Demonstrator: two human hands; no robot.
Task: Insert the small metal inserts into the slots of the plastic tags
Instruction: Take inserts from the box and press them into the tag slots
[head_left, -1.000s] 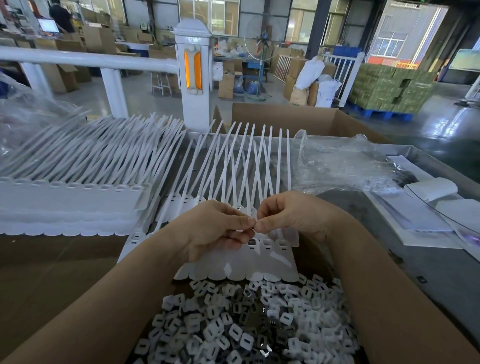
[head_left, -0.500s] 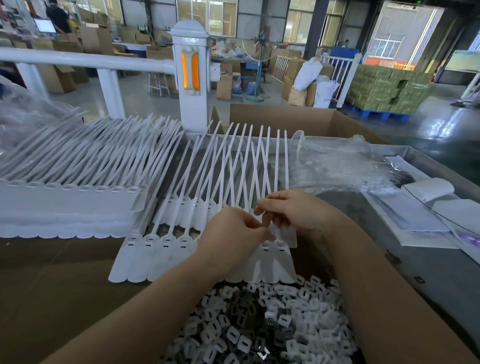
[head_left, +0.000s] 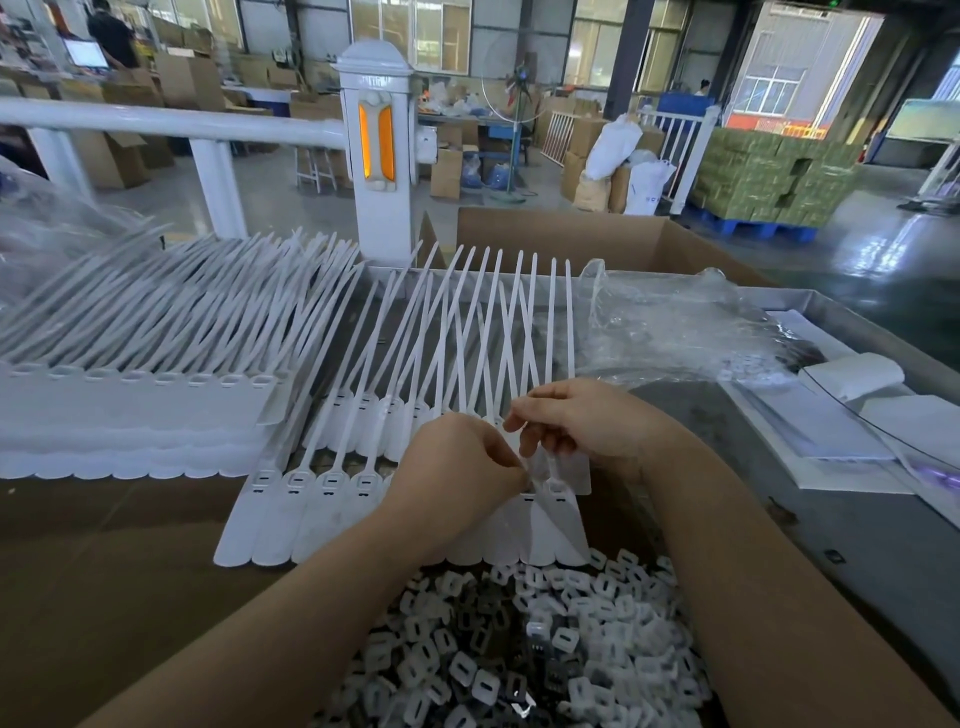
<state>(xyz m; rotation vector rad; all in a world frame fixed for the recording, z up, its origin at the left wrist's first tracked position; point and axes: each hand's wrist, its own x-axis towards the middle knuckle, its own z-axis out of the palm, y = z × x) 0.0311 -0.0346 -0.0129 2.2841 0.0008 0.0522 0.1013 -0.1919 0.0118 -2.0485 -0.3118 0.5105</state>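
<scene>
Row of white plastic tags (head_left: 322, 499) laid flat across the desk (head_left: 104, 551), straps fanning away. Heap of small inserts (head_left: 519, 649) just below them, between the forearms. Left hand (head_left: 457, 467) curled, fingertips pinched at a tag head near the row's right end; pinched insert too small to tell. Right hand (head_left: 576, 421) pinching a strap just above.
</scene>
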